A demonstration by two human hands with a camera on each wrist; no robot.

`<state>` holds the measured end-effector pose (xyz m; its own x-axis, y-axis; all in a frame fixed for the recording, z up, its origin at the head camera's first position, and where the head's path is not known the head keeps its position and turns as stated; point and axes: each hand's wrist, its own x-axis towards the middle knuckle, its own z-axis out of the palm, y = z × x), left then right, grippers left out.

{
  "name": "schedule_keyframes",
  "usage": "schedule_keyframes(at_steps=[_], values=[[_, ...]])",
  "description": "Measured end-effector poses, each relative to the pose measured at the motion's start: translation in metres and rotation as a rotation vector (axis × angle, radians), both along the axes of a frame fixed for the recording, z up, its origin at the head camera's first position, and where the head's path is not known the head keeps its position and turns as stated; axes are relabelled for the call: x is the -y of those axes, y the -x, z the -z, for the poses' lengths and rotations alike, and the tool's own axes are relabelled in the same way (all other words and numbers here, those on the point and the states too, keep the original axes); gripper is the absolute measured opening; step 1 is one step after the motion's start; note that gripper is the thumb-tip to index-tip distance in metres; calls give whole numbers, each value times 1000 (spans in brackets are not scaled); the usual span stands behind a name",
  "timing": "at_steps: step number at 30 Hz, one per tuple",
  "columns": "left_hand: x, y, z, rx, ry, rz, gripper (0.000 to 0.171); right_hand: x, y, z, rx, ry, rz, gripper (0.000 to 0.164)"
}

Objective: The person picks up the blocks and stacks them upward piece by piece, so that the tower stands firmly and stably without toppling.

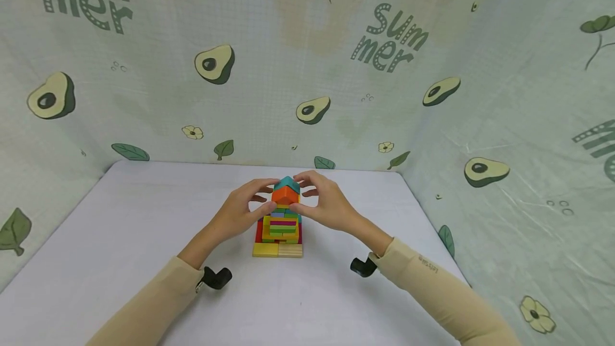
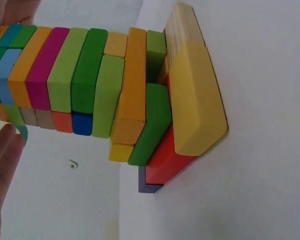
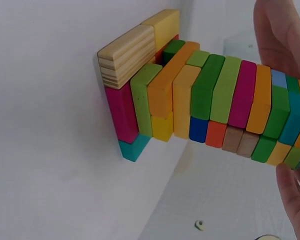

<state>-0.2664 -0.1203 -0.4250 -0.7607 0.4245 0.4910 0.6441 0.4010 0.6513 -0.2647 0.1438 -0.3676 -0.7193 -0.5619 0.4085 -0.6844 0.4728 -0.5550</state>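
Note:
A tall tower of coloured wooden blocks [image 1: 282, 224] stands on the table. On its top sit an orange triangular block [image 1: 285, 195] and, behind it, a teal triangular block [image 1: 288, 181]. My left hand [image 1: 234, 208] holds the left side of these top blocks, thumb low at the front and fingers further back. From the right, my right hand [image 1: 331, 203] holds them in the same way. Both wrist views show the tower sideways, with fingertips beside its upper layers; the triangular blocks lie mostly outside those views.
At the tower's foot lie flat base pieces, among them a yellow block [image 2: 197, 100] and a striped natural-wood block [image 3: 127, 52]. A white cloth covers the table [image 1: 144, 218]. Behind and to the right hangs a curtain [image 1: 259, 111] printed with avocados.

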Motion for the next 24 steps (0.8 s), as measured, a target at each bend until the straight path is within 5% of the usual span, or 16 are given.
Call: schedule_keyframes(at_steps=[17,24], values=[[-3,2,1,-22,-2,14,59,-1,0,4,12,0,-15,53],[5,-3,-7,14,33,-15,64,-7,-2,2,0,-60,1,66]])
